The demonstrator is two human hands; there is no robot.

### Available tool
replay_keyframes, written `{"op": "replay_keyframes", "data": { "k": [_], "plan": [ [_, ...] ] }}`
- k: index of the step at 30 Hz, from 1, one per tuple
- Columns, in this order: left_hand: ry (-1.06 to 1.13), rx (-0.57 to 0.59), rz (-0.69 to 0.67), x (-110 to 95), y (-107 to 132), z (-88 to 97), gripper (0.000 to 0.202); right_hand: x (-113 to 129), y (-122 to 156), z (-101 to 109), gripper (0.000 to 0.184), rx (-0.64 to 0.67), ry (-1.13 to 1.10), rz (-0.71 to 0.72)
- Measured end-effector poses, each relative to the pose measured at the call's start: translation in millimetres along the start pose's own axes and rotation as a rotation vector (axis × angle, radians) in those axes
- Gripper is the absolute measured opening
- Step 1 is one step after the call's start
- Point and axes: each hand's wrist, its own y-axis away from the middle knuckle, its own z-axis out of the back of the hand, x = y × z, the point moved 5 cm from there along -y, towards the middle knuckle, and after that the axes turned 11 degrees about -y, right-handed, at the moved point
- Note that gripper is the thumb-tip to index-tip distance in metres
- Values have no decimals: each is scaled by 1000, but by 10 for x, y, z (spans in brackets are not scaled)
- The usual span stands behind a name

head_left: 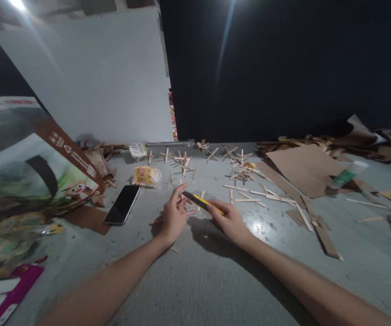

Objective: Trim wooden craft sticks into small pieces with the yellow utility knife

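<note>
My right hand point(228, 221) grips a yellow and black utility knife point(204, 202), its front end pointing up and left toward my other hand. Close to that end, my left hand point(175, 215) has its index finger raised and the other fingers curled in. Whatever those curled fingers hold is too small to tell. A pencil point(191, 213) with a pinkish end lies beneath the left hand, partly hidden by it. Just beyond the knife is a loose wooden craft stick point(201, 200). Farther back stand several small crossed-stick pieces point(185, 165).
A black phone point(122, 204) and a yellow wrapped packet point(146, 176) lie to the left, beside a large printed bag point(39, 149). Rightward are scattered sticks point(246, 200), brown cardboard point(304, 170) and a green-white glue stick point(348, 175). A dark panel point(283, 68) rises behind.
</note>
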Motion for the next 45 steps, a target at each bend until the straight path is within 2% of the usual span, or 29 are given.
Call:
{"op": "replay_keyframes", "data": {
  "k": [5, 9, 13, 21, 26, 35, 45],
  "plan": [
    [-10, 34, -38, -11, -6, -22, 40, 47, 20, 103, 49, -178, 40, 31],
    [12, 51, -39, -44, 9, -31, 41, 79, 40, 129, 45, -227, 58, 80],
    [45, 54, -39, -84, 24, -26, 36, 108, 70, 119, 43, -237, 90, 134],
    [104, 53, -16, -47, 0, -51, 30, 218, 155, 38, 37, -213, 188, 361],
    [79, 59, -18, -42, -25, -43, 25, 224, 149, 56, 38, -245, 212, 371],
    [192, 91, 36, -8, -38, -57, 35, 203, 154, 55, 42, -250, 240, 355],
    [178, 77, 22, -3, -31, -59, 32, 244, 187, 46, 37, -237, 295, 432]
  ]
}}
